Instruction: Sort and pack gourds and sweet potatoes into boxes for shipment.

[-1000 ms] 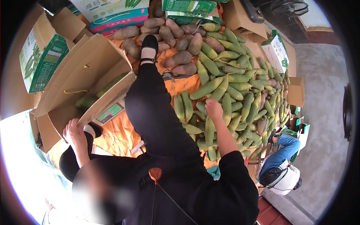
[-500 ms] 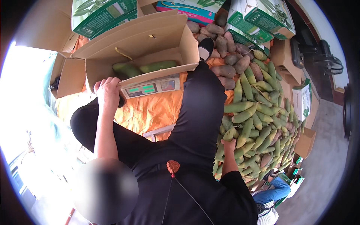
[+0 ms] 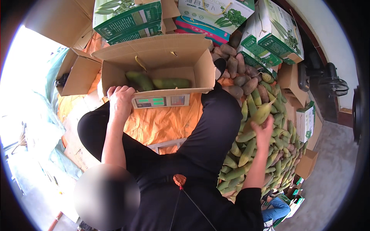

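Observation:
An open cardboard box (image 3: 200,65) sits on a digital scale (image 3: 148,102) with a lit display. Two green radishes, one tilted (image 3: 139,80) and one lying level (image 3: 172,83), are inside it. My left hand (image 3: 120,98) is closed over the box's near left edge. Off to the right, my right hand (image 3: 263,131) has its fingers around a pale-tipped green radish (image 3: 262,114). It is lifted over a large heap of green radishes (image 3: 246,152).
Brownish-red radishes (image 3: 232,66) lie at the heap's far end. Green and white printed cartons (image 3: 131,23) stand at the back, more cartons (image 3: 275,38) at the far right. A black fan (image 3: 333,82) is beyond. A co-worker's blue sleeve (image 3: 277,210) shows at lower right.
My right hand has come up and away from me out of the heap, now with a green radish in it. My left hand stays on the box edge. The whole view has shifted slightly.

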A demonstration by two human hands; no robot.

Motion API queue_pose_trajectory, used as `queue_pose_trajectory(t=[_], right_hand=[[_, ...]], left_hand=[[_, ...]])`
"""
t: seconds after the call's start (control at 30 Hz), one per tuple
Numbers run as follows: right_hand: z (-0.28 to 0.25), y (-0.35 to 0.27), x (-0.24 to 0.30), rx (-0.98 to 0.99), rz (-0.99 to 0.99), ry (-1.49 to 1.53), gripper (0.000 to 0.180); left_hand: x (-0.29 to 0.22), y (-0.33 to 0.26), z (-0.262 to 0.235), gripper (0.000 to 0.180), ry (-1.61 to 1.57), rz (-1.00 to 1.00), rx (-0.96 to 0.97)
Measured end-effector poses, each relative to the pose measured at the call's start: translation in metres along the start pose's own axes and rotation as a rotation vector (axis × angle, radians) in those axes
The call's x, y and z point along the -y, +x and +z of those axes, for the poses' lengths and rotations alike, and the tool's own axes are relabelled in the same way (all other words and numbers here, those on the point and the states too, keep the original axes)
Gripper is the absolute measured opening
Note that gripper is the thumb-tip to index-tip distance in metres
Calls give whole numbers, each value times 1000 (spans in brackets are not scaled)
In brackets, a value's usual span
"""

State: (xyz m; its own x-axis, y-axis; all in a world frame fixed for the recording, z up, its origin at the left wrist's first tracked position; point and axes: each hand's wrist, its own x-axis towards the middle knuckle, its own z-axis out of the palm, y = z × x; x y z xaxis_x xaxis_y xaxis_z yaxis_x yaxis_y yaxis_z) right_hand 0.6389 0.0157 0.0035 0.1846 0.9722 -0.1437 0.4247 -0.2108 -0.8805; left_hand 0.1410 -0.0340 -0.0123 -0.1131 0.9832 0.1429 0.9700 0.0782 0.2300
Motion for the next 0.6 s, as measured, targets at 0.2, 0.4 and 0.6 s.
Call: queue_pose_trajectory(t=[0.2, 0.4, 0.6], right_hand=[[54, 46, 179, 336, -460, 303, 64], [182, 55, 226, 690, -651, 85, 61], [274, 62, 170, 715, -664, -726, 57]], left_hand=[[-2, -1, -1, 4, -16, 15, 1], [-1, -4, -5, 8, 8, -8, 27], [-4, 0, -2, 7, 7, -4, 20]])
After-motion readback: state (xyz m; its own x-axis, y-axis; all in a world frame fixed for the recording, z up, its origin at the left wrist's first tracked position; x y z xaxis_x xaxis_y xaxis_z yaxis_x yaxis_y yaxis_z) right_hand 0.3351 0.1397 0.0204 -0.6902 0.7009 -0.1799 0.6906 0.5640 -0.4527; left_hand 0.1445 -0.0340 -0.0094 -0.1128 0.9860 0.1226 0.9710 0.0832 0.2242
